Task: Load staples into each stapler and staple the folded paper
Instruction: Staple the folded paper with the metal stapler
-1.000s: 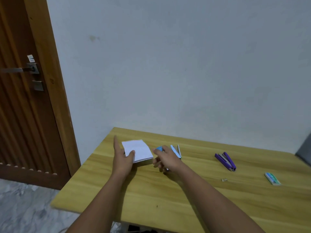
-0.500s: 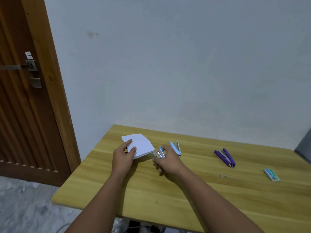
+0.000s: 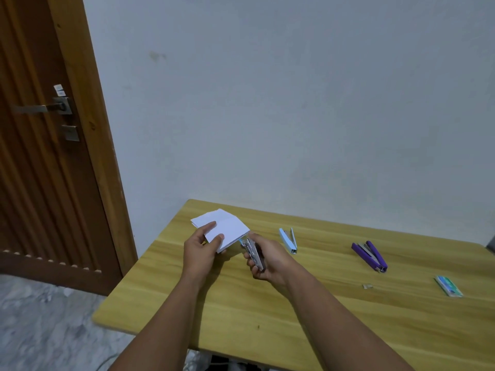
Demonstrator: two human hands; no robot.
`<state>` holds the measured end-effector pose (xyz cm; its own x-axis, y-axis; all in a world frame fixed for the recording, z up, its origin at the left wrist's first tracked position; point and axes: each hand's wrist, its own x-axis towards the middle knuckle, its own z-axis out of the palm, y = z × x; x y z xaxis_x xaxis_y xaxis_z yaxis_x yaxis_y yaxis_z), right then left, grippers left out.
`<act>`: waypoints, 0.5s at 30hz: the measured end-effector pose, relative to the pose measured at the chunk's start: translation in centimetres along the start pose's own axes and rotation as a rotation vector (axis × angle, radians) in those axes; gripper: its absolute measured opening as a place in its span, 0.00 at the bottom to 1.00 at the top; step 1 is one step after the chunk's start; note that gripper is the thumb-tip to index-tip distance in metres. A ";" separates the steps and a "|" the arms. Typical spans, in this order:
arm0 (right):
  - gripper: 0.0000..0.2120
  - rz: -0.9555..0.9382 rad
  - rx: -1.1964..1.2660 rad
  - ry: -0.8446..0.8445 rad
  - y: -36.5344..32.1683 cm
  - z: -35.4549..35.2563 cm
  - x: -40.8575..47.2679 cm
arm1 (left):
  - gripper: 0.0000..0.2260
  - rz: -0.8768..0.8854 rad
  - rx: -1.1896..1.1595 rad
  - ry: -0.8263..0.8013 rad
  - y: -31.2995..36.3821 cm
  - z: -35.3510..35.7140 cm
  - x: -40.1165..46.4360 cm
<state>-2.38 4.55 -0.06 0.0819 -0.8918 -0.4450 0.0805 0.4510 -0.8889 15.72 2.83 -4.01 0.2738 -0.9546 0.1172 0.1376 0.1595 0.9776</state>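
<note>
Lifting folded paper [image 3: 222, 231] off the desk [image 3: 321, 311], centre frame, left hand [image 3: 199, 251] pinching it | right hand [image 3: 267, 261] now gripping stapler [image 3: 254, 253], nose at the paper's edge, stapling seems next | light-blue stapler [image 3: 289, 240], purple stapler [image 3: 369, 255], staple box [image 3: 448, 285] lie right; box contents unclear

A plain room in a home, by the look of it: a ribbed wooden door [image 3: 40, 156] with a metal lever handle [image 3: 40, 108], a bare pale painted wall [image 3: 294, 103], a marbled tile floor [image 3: 40, 325], and a small wooden bench [image 3: 321, 330] pushed against the wall.
</note>
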 end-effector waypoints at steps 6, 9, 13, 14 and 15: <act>0.22 0.016 0.025 0.004 -0.2 -0.1 0.1 | 0.15 -0.037 -0.043 0.028 -0.3 -0.4 0.4; 0.28 0.046 0.106 -0.013 -0.4 -0.2 0.1 | 0.15 -0.045 -0.053 0.037 -0.5 -0.5 0.5; 0.21 0.003 0.017 -0.035 -0.5 0.2 -0.3 | 0.15 -0.044 -0.049 0.028 -0.3 -0.3 0.4; 0.21 -0.015 -0.010 -0.035 -0.5 0.3 -0.3 | 0.15 -0.033 -0.032 0.016 -0.3 -0.3 0.3; 0.21 -0.031 -0.026 -0.032 -0.4 0.3 -0.3 | 0.15 -0.015 -0.008 -0.001 -0.4 -0.2 0.2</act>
<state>-2.13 4.63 0.48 0.1113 -0.9035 -0.4138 0.0579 0.4216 -0.9049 15.90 2.60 -4.37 0.2701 -0.9574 0.1024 0.1491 0.1467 0.9779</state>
